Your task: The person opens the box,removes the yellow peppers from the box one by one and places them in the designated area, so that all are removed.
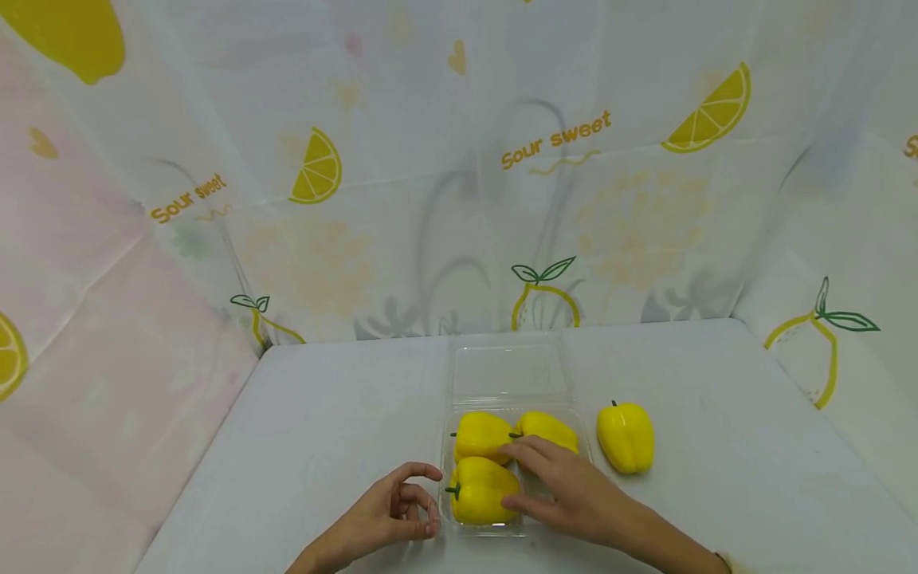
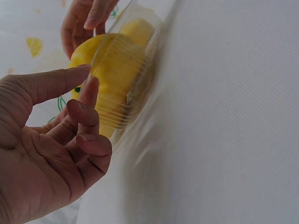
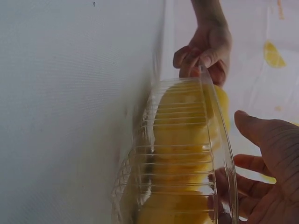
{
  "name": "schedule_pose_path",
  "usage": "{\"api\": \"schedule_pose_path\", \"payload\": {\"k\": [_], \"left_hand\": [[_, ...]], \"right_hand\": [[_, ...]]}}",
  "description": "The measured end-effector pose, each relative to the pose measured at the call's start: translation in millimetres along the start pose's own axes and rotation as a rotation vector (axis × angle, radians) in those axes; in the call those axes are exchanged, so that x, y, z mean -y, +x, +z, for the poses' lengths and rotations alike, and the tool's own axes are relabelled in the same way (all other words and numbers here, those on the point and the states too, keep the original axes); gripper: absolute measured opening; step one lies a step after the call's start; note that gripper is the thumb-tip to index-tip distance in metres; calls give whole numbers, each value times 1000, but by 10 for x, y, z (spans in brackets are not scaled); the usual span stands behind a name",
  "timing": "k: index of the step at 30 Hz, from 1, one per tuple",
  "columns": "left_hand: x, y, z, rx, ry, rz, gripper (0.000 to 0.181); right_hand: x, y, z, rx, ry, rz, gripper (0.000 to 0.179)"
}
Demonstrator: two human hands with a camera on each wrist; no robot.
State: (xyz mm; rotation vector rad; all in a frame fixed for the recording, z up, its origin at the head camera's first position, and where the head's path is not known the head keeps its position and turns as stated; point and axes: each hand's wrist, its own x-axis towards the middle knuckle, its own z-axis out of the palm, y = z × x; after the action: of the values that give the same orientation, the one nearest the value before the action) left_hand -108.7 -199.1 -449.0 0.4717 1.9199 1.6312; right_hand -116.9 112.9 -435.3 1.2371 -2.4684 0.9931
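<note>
A clear plastic clamshell box lies with its transparent lid folded back. Inside are three yellow bell peppers: a front one, a back-left one and a back-right one. My left hand is at the box's left side, fingers loosely bent, thumb and index fingertips apart at the rim. My right hand reaches over the right part of the box, thumb and fingers spread by the front pepper. Whether its fingertips touch the peppers is unclear. That hand hides the box's front-right part.
Another yellow bell pepper stands on the white table, right of the box. Behind the table hangs a pale cloth backdrop printed with lemons, with further cloth along both sides.
</note>
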Motion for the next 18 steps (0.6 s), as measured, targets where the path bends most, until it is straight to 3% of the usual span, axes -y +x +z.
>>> {"api": "schedule_pose_path", "payload": {"k": [13, 18], "left_hand": [[-24, 5, 9, -3, -4, -25, 56], [-14, 3, 9, 5, -15, -17, 55]], "right_hand": [[41, 15, 76, 73, -69, 77, 57], [55, 23, 106, 80, -94, 63, 60]]}}
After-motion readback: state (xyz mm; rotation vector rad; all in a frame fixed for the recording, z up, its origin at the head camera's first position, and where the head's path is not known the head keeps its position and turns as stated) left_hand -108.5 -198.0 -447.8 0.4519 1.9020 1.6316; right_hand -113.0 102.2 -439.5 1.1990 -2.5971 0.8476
